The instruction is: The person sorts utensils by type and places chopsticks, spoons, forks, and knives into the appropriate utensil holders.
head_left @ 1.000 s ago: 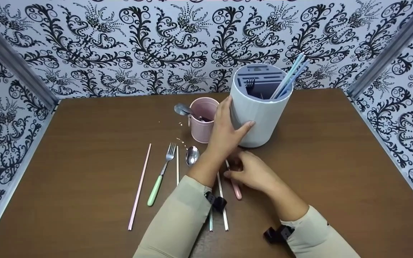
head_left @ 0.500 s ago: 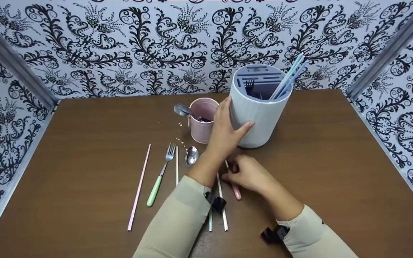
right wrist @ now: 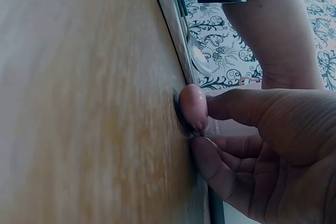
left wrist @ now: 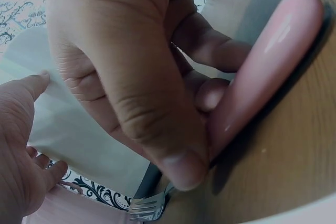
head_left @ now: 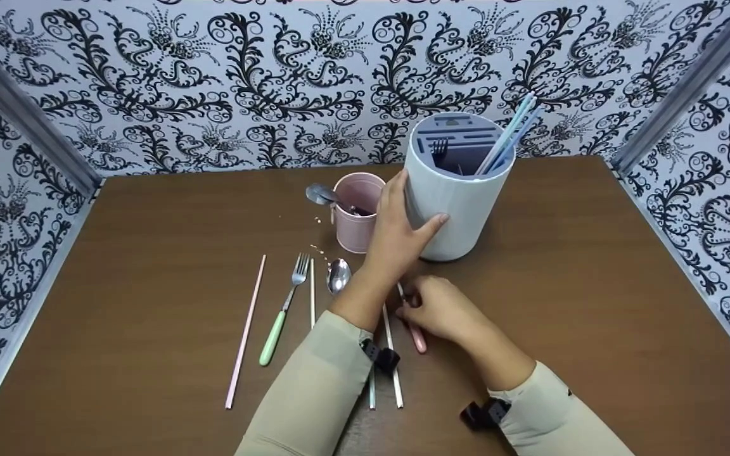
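Note:
A tall white utensil holder (head_left: 457, 212) stands at the back right, with a fork (head_left: 440, 148) and blue chopsticks (head_left: 511, 134) inside. My left hand (head_left: 398, 231) holds its near left side, thumb across the front and fingers round the edge. Below it, my right hand (head_left: 446, 310) pinches a pink-handled fork (head_left: 417, 337) between thumb and fingertips. That pink handle (left wrist: 268, 66) lies close over the table in the left wrist view, tines (left wrist: 148, 208) at the bottom. In the right wrist view only the handle's rounded end (right wrist: 193, 103) shows.
A pink cup (head_left: 357, 234) beside the holder has a spoon (head_left: 320, 193) leaning out. On the table lie a pink chopstick (head_left: 246, 332), a green-handled fork (head_left: 274, 335), a spoon (head_left: 339, 275) and several pale chopsticks (head_left: 393, 361), partly under my left forearm.
My right hand has shifted slightly left and stays at the pink-handled fork. My left hand keeps its hold on the utensil holder.

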Motion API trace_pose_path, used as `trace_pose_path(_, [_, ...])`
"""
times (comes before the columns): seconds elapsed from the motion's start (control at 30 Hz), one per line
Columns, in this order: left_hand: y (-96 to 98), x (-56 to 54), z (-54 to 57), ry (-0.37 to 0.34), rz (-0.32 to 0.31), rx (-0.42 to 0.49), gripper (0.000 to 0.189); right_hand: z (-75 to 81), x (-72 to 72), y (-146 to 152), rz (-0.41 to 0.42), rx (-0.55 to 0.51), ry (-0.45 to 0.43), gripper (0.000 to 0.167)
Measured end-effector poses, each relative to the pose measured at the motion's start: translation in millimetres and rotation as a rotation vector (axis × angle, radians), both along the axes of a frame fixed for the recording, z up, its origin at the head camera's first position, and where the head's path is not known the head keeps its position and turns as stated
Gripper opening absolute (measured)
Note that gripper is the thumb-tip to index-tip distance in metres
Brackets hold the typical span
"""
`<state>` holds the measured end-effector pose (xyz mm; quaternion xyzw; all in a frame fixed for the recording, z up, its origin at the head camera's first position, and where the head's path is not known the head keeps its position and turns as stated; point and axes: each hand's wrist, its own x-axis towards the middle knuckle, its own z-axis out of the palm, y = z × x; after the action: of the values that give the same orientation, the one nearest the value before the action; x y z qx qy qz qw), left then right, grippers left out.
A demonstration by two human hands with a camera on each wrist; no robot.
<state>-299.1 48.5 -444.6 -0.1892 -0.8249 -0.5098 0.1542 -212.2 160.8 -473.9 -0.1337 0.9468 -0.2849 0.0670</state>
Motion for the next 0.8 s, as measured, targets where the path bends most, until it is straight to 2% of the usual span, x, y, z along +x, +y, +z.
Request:
trace_pose_path(0.43, [0.5,-0.9,-0.5,0.008,0.002,-0.001,0.094,3.5,-0.2,0.6,-0.052,0.110,-0.015,0.009])
trace_pose_path(0.6, [0.7,-1.0,0.8,0.001,-0.001,-0.003,0.094,5.4,1.3,2.5,-0.083,0.170,-0.024,0.009])
trace_pose_path(0.8, [0.1,0.3,-0.4,-0.010,0.005,-0.002,0.095,6.8,3.8,5.0,-0.108,0.199,-0.040,0.018])
